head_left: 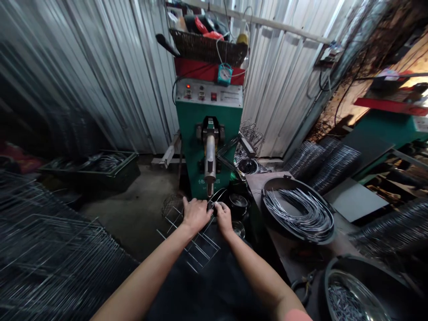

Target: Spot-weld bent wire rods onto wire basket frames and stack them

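Pinching, apparently, a thin curved wire (220, 195) in the right hand (224, 217); curling the left hand (195, 215) over the wire grid (201, 251), exact grip hidden. Holding 2 hands near the rod (210, 156) of the green machine (187, 133), probably for alignment. Outward, within reach: wire lengths (306, 216) in a black pan (272, 218).

A full dark basket (207, 47) sits up high — ribbed metal wall panels (110, 58) behind it.

White lettering (201, 182) on the green machine (187, 129), too blurred to read
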Action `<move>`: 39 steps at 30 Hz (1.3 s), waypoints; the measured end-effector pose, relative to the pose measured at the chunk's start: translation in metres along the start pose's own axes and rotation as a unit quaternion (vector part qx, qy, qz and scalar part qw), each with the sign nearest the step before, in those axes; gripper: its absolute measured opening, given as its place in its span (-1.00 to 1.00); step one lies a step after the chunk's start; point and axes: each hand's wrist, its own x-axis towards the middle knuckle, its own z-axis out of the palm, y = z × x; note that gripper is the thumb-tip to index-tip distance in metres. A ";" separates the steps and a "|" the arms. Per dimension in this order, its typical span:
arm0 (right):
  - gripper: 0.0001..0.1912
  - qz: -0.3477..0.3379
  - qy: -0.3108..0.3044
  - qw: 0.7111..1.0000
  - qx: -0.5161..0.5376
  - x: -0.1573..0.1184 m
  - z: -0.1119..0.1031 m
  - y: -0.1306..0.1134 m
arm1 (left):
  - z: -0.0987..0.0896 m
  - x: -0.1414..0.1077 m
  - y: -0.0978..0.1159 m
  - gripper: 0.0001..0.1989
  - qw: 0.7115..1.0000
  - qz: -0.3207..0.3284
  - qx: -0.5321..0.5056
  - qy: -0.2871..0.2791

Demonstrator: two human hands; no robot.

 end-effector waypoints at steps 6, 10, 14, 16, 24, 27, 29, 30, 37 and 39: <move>-0.71 0.014 0.000 1.000 0.024 0.013 0.005 0.004 | -0.003 0.015 -0.006 -0.72 1.000 0.009 0.010 -0.017; -0.72 0.025 -0.004 0.999 0.028 0.018 0.002 0.009 | -0.005 0.021 -0.005 -0.70 0.999 0.011 0.005 -0.030; -0.72 0.043 -0.017 0.998 0.046 0.022 0.002 0.013 | -0.007 0.023 -0.005 -0.69 0.999 -0.001 0.008 -0.048; -0.72 0.044 -0.023 0.997 0.054 0.024 0.003 0.014 | -0.009 0.025 -0.006 -0.68 0.998 -0.005 0.011 -0.056; -0.73 0.044 -0.025 0.997 0.059 0.027 0.003 0.015 | -0.010 0.032 -0.007 -0.67 0.997 -0.007 0.005 -0.077; -0.72 0.051 -0.021 0.997 0.062 0.027 0.004 0.017 | -0.012 0.032 -0.006 -0.67 0.997 -0.008 0.004 -0.077; -0.71 0.062 -0.016 0.996 0.067 0.028 0.007 0.018 | -0.013 0.032 -0.006 -0.67 0.997 -0.012 0.003 -0.079; -0.70 0.067 -0.012 0.995 0.071 0.029 0.008 0.018 | -0.013 0.033 -0.006 -0.66 0.997 -0.014 0.004 -0.080; -0.52 0.139 -0.101 0.985 0.023 0.005 -0.019 -0.004 | -0.010 0.031 -0.003 -0.66 0.997 -0.022 0.012 -0.074; -0.51 0.136 -0.176 0.974 -0.032 -0.016 -0.037 -0.011 | -0.010 0.029 -0.003 -0.66 0.997 -0.022 0.013 -0.069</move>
